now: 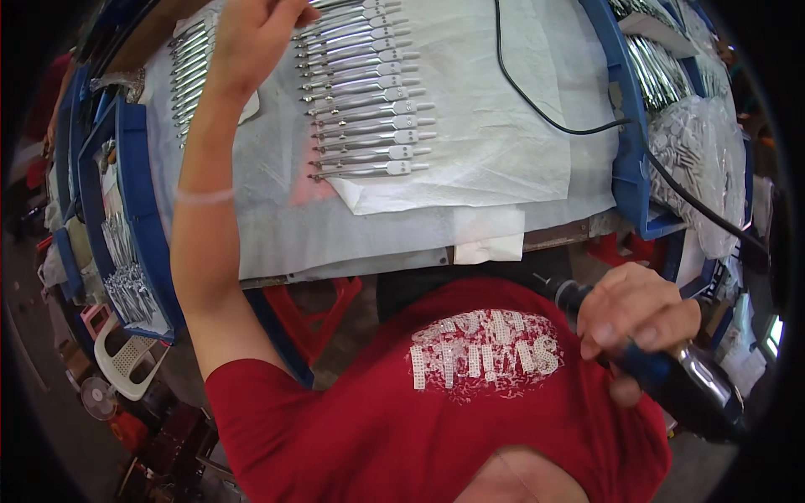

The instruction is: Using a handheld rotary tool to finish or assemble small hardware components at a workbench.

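Observation:
My left hand (254,42) reaches to the far end of the table, and its fingers are partly cut off by the picture's upper edge. Beside it runs a column of slim silver metal tools (369,109) that look like drawing compasses, each with a pale stub at its right end. Another column of similar silver pieces (189,80) lies left of my forearm. Close to my body at the right, my right hand (637,310) is wrapped round a dark power screwdriver (671,377), whose tip points left, away from the table.
White sheeting (495,159) covers the table. A black cable (537,113) crosses it toward the right. Blue bins (629,168) of metal parts and a clear bag (696,159) stand at right. Another blue bin (151,210) is at left. A red stool (323,314) sits below the table's edge.

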The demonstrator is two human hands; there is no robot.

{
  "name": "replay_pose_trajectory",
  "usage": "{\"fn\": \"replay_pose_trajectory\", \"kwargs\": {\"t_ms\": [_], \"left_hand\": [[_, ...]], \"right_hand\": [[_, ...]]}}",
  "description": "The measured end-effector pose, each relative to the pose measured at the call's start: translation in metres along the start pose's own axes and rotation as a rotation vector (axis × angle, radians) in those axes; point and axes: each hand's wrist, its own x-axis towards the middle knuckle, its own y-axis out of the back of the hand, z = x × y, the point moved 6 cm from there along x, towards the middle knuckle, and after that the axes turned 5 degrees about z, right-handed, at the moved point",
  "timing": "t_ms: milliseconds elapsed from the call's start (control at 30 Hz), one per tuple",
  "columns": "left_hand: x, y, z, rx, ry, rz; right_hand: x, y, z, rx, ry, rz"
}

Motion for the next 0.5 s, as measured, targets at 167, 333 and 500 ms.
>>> {"fn": "replay_pose_trajectory", "kwargs": {"t_ms": [167, 333, 500], "left_hand": [[-0.124, -0.035, 0.081, -0.488, 0.292, -0.053], [-0.258, -0.131, 0.084, -0.806, 0.771, -0.405], [-0.295, -0.187, 0.088, -1.029, 0.886, -0.415]], "right_hand": [[-0.034, 0.006, 0.018, -0.120, -0.032, 0.182], [-0.057, 0.002, 0.031, -0.336, -0.188, 0.254], [-0.079, 0.001, 0.050, -0.468, -0.406, 0.285]]}}
